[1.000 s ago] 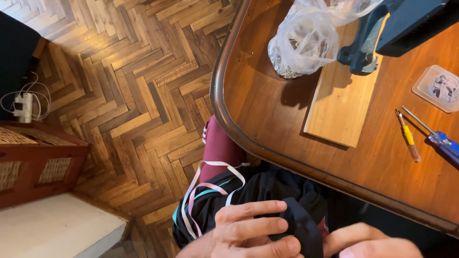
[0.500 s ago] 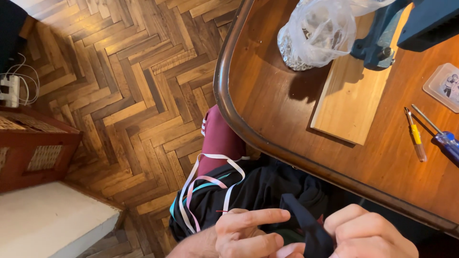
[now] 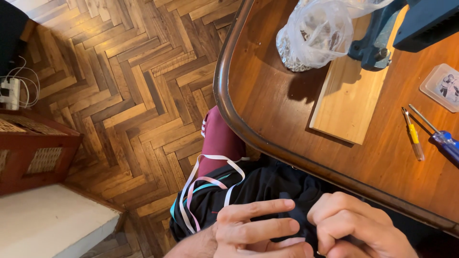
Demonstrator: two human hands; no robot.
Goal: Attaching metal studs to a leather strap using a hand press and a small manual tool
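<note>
Both of my hands work at the bottom of the view, over my lap. My left hand [image 3: 256, 231] has its fingers stretched out to the right and presses on a dark black fabric piece [image 3: 267, 188]. My right hand [image 3: 356, 227] is curled, pinching a fold of the same dark fabric between the two hands. Pastel ribbon straps [image 3: 210, 184] in white, pink and light blue loop off the fabric's left side. The fabric lies on my maroon trouser leg [image 3: 217, 141], just below the table edge.
A dark wooden table [image 3: 267, 91] with a rounded rim fills the right. On it lie a pale wooden board [image 3: 346, 107], a clear plastic bag of small metal parts [image 3: 318, 36], a blue metal tool [image 3: 377, 45], a yellow pen [image 3: 413, 138] and a blue-handled screwdriver [image 3: 444, 141]. Herringbone parquet [image 3: 124, 95] lies left.
The view has shifted a little to the left. My right hand has come up into view and closed on the fabric, next to my left hand's fingers.
</note>
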